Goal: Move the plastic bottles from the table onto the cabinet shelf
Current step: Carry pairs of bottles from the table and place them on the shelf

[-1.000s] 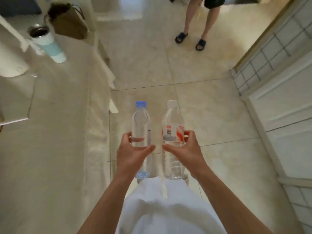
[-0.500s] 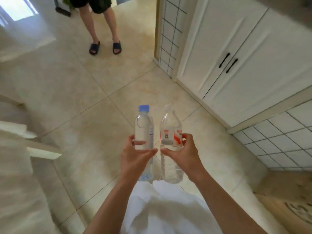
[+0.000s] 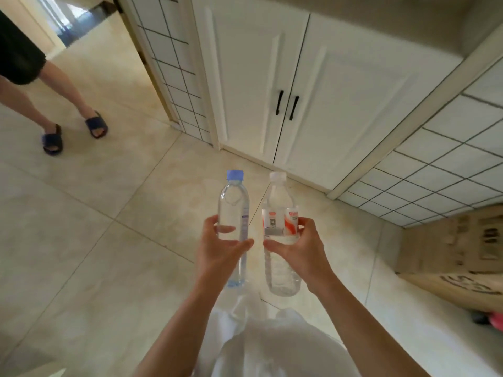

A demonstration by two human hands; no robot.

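The task is partway through: both bottles are off the table and in the air, but neither is on a shelf yet. The left hand [image 3: 217, 247] is wrapped around the middle of the blue-capped bottle [image 3: 233, 213], thumb across the front. The right hand [image 3: 298, 247] is closed the same way on the white-capped bottle [image 3: 280, 232], just below its red and white label. Both bottles stand upright, side by side and slightly apart, above the tiled floor [image 3: 109, 213]. Ahead is a white cabinet [image 3: 272, 77] with its two doors shut; no shelf shows, so it may sit behind those doors or out of frame. Opening them would probably need a free hand.

Compared with half a second ago, the view has swung further toward the cabinet, which now fills more of the frame and looks nearer. The bystander's legs [image 3: 54, 99] have slid to the left edge. The grip on both bottles is unchanged.
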